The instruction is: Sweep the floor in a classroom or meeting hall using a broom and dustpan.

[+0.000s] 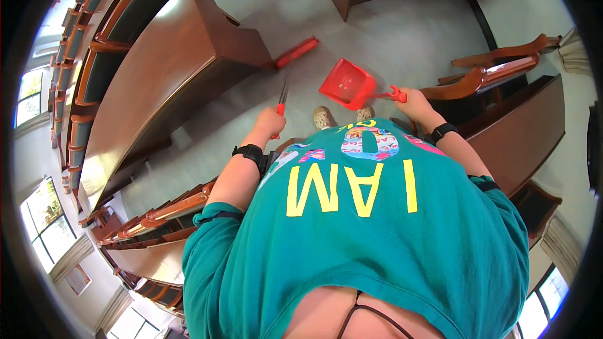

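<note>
Head view, looking straight down the person's front. Left hand (pixel 271 120) is wrapped shut around the red grip of a long-handled broom (pixel 286 75); the red brush head lies on the grey floor (pixel 402 31) right at the foot of the long wooden bench (pixel 157 81). Right hand (pixel 411 102) is clenched on the red handle of a red dustpan (pixel 347 83), which looks raised off the floor and tilted, mouth toward the broom.

Risks, as judged:
- Brush head could knock or catch on the bench base, since it sits against it.
- Any dirt in the tilted pan could slide out; its contents cannot be made out.
- Wooden chairs (pixel 496 72) stand close on the right, so the right elbow has little room.
- Feet (pixel 344 115) stand just behind the pan and could be struck on a backward stroke.
</note>
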A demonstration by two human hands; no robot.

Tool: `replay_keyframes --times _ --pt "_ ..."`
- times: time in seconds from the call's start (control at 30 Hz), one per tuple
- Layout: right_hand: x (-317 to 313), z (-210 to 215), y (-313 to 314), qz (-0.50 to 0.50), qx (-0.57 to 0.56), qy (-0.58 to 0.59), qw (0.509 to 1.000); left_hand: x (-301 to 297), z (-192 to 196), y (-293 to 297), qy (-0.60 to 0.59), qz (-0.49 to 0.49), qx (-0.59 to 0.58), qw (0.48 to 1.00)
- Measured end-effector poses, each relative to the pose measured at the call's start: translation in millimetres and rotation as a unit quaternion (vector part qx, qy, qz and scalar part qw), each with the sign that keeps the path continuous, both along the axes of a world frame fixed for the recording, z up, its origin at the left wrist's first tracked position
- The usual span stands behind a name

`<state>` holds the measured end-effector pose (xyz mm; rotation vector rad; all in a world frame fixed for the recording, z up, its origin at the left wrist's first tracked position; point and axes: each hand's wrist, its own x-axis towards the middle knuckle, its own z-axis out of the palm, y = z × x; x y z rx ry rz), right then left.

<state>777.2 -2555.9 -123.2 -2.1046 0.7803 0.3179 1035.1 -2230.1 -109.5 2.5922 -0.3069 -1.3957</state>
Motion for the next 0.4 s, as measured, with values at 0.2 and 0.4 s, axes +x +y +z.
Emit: replay_keyframes --times 0.2,0.4 --pt "3 -6 2 -0.025 0.001 0.006 1.0 -30 40 12 0.014 -0.141 -0.028 0.99" --pt "6 -11 -7 -0.029 0.021 -0.005 0.999 -31 78 46 0.067 -0.012 -0.093 0.993"
